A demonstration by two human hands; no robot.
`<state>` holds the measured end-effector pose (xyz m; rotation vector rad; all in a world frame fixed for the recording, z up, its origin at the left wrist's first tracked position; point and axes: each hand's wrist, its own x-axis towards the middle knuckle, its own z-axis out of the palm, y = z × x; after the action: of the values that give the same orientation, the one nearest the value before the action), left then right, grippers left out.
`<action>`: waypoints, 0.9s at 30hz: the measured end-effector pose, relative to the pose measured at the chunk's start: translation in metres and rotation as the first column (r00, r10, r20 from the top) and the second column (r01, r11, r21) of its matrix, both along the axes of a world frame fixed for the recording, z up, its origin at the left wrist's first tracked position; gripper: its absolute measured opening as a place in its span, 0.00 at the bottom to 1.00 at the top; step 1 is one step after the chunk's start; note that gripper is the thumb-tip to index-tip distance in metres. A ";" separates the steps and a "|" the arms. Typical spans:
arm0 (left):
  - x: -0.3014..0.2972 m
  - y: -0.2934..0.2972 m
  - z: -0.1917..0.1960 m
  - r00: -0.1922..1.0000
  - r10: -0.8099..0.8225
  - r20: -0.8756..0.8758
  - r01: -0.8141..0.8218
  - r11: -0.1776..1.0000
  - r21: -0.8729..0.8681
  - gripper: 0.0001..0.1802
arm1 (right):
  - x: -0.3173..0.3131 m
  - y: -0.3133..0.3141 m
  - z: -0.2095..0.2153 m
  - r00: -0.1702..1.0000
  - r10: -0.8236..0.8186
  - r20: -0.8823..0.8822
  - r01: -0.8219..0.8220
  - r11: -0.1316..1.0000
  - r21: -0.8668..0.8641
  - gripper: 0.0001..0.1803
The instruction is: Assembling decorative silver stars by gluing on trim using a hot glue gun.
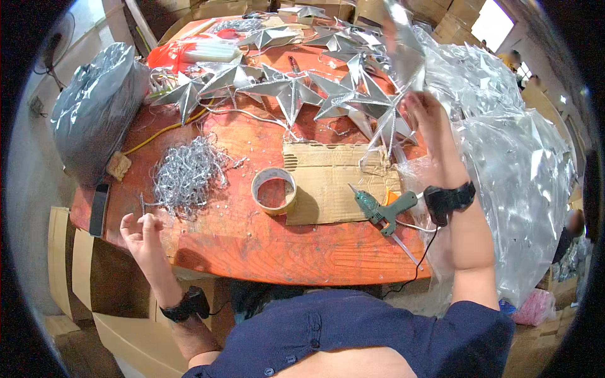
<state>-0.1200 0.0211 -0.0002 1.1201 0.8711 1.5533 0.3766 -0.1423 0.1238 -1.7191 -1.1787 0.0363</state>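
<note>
My left hand (144,234) is at the table's left front edge, fingers curled in. A thin end of silver tinsel runs to its fingertips from the tangled tinsel pile (189,175). Raised at the far right, my right hand (430,120) is closed on a shiny silver star (404,53), which is smeared by motion. Close to that hand, a star with tinsel-trimmed edges (389,116) lies among several others. A green glue gun (382,211) rests on a cardboard sheet (324,189), its nozzle pointing up and left. Left of it stands a roll of tape (273,191).
Clear plastic bags (510,189) bulge along the right side. A stuffed grey bag (94,113) sits at the left, above a dark phone (99,210). Glue sticks (214,51) and a red bag (171,58) lie at the back. Cardboard boxes (104,271) stand below the left edge.
</note>
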 end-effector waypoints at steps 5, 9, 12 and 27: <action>0.012 0.000 -0.002 0.998 -0.049 -0.048 0.049 0.999 -0.005 0.22 | 0.061 -0.018 -0.041 0.804 -0.071 -0.591 0.134 0.989 0.063 0.22; 0.021 -0.003 -0.001 0.993 -0.066 -0.094 0.062 0.997 -0.045 0.25 | 0.098 -0.026 -0.069 0.806 -0.337 -0.486 0.310 0.941 -0.138 0.24; 0.018 -0.001 -0.008 0.992 -0.089 -0.094 0.085 0.995 -0.046 0.24 | 0.117 -0.033 -0.084 0.792 -0.385 -0.473 0.309 0.922 -0.233 0.23; 0.035 -0.004 -0.018 0.993 -0.078 -0.086 0.079 0.997 0.006 0.13 | 0.142 -0.055 -0.101 0.790 -0.406 0.459 0.483 0.874 -0.059 0.30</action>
<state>-0.0851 0.0167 -0.0185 1.2208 0.8667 1.4551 0.5187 -0.1970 0.0230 -2.2020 -1.0640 -0.5825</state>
